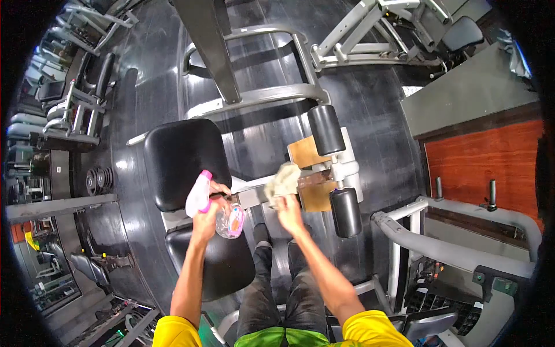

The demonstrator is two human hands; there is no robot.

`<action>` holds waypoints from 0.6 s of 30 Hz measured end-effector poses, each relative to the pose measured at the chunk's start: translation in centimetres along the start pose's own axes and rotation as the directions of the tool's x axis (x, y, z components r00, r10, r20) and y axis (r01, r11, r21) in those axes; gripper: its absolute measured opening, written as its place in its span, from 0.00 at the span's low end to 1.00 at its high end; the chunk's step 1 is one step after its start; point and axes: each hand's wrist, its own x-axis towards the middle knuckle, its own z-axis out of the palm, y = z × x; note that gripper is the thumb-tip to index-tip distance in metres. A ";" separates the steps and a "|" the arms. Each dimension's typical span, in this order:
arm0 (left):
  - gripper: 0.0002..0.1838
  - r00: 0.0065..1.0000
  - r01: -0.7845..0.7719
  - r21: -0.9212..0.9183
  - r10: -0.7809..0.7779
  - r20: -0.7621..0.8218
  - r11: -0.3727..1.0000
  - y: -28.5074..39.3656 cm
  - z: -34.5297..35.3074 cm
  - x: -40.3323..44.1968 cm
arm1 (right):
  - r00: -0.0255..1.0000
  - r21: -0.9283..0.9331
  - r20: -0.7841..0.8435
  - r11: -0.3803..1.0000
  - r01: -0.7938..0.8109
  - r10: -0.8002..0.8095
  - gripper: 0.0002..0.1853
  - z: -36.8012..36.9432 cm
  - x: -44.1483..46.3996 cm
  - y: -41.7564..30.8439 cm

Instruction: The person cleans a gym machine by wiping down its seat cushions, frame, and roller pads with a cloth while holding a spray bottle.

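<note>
Above the machine's pale bar [251, 197], a bunched cloth [283, 183] sits gripped in your right hand [287, 208]; can't tell whether it touches metal. Your left hand [209, 209] has its fingers wrapped round the spray bottle [230, 222], held over the black pads' inner edges: upper pad [184, 159], lower pad [214, 263]. Farther right, two black rollers [346, 213] flank tan boards [316, 197]. Step in hand, by my reading: wiping the bar. Next stroke calls for cloth pressed flat, bottle kept clear.
</note>
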 end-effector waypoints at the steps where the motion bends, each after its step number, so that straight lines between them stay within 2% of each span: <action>1: 0.14 0.998 0.007 -0.011 -0.007 0.061 1.000 0.2 -0.4 0.9 | 0.997 -0.012 -0.010 0.997 0.082 -0.083 0.12 2.1 0.0 -0.1; 2: 0.14 0.992 0.015 -0.021 -0.012 0.122 1.000 0.2 -0.9 1.8 | 0.986 -0.023 -0.020 0.986 0.164 -0.165 0.13 3.9 0.1 -1.4; 4: 0.15 0.986 0.002 -0.007 0.000 0.168 1.000 -1.2 -2.1 2.9 | 0.960 -0.208 0.226 0.955 0.211 -0.163 0.11 6.4 -0.5 -2.0; 5: 0.15 0.983 0.016 0.000 -0.015 0.185 1.000 -1.3 -2.4 3.1 | 0.946 -0.260 0.160 0.913 0.315 -0.281 0.09 7.7 -0.9 -1.8; 6: 0.15 0.979 0.030 0.007 -0.031 0.203 1.000 -1.5 -2.5 3.2 | 0.950 -0.265 0.154 0.915 0.303 -0.270 0.09 8.0 -0.9 -1.1; 8: 0.16 0.975 0.068 -0.055 -0.055 0.215 0.996 -1.5 -2.5 3.0 | 0.882 -0.261 0.213 0.845 0.466 -0.421 0.09 7.8 -0.5 -0.3; 9: 0.16 0.978 0.074 -0.027 -0.067 0.196 0.997 -1.2 -2.2 2.9 | 0.882 -0.288 0.262 0.840 0.459 -0.392 0.13 6.9 -0.2 0.0; 10: 0.17 0.981 0.084 0.003 -0.083 0.173 0.996 -0.9 -2.1 2.7 | 0.889 -0.291 0.259 0.848 0.444 -0.377 0.13 6.6 0.0 1.6; 12: 0.17 0.977 0.085 0.022 -0.088 0.196 0.996 -0.1 -1.9 2.8 | 0.939 -0.326 0.109 0.881 0.343 -0.325 0.17 6.2 0.7 4.9; 15: 0.18 0.996 -0.006 -0.046 0.010 0.090 0.999 0.0 -1.5 2.9 | 0.994 -0.436 -0.029 0.896 0.078 -0.101 0.20 3.5 3.0 5.8; 17: 0.18 0.997 -0.042 -0.022 0.043 0.071 0.999 0.0 -1.8 3.1 | 0.995 -0.552 -0.085 0.829 -0.089 0.051 0.20 2.4 3.8 6.2; 18: 0.18 0.995 -0.086 -0.002 0.086 0.052 0.996 0.0 -2.0 3.2 | 0.995 -0.552 -0.086 0.828 -0.095 0.057 0.20 3.2 3.6 6.7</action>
